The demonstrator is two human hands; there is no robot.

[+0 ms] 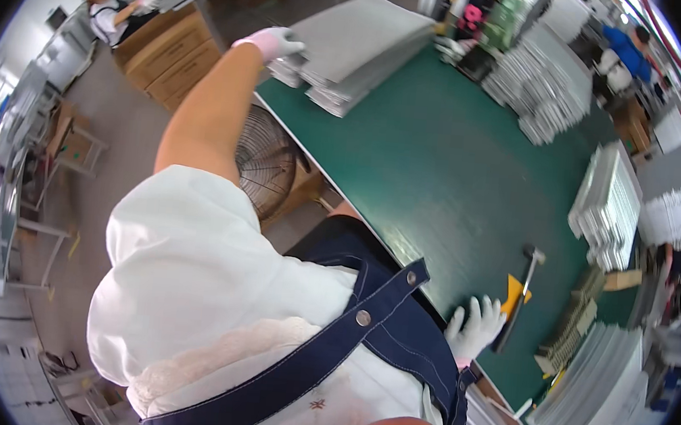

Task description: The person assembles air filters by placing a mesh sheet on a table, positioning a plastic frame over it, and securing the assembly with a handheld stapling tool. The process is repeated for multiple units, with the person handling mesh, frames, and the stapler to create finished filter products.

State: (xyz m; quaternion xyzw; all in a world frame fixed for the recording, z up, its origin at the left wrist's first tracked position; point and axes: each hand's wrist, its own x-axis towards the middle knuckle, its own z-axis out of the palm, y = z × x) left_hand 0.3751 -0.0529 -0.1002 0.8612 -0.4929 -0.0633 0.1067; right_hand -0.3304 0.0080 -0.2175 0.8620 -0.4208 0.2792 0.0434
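Green covers the worktop (442, 165) in front of you. Your left hand (273, 42), gloved in white, reaches far out to the stack of grey sheets (359, 44) at the far left end of the worktop, its fingers curled over the stack's near corner. Your right hand (475, 325), also gloved, rests flat on the near edge of the worktop with the fingers spread, holding nothing. Just beside it lie a hammer (522, 289) and a yellow piece (514, 292). More grey stacks (607, 205) sit along the right side, well apart from your left hand.
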